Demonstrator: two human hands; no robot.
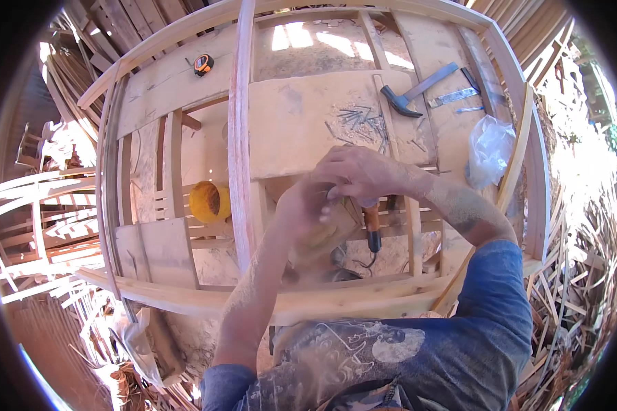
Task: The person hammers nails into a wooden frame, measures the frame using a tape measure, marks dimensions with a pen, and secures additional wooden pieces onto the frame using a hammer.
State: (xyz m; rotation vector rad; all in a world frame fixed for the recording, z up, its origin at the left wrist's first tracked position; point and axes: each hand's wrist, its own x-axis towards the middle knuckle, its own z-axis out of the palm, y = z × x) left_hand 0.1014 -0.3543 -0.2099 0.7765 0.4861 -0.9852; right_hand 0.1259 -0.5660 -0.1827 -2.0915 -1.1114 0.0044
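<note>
My right hand (pixel 358 172) and my left hand (pixel 303 207) meet above the near edge of a wooden panel (pixel 288 123). The right hand's fingers are bent and pressed together; anything in them is hidden. Motion smears my left hand, so its fingers are hard to read. Beyond the hands, several loose nails (pixel 358 118) lie among sawdust on the panel. A hammer (pixel 418 90) rests to the right of the nails. Just below my right hand is a tool with an orange-brown handle (pixel 371 220) and a dark cord, partly covered.
A wooden frame with a long upright beam (pixel 239 123) surrounds the work. Left of the beam are a tape measure (pixel 203 65) and a yellow container (pixel 209 201). On the right lie a clear plastic bag (pixel 491 145), a metal strip (pixel 452 97) and a slanted slat (pixel 517 154).
</note>
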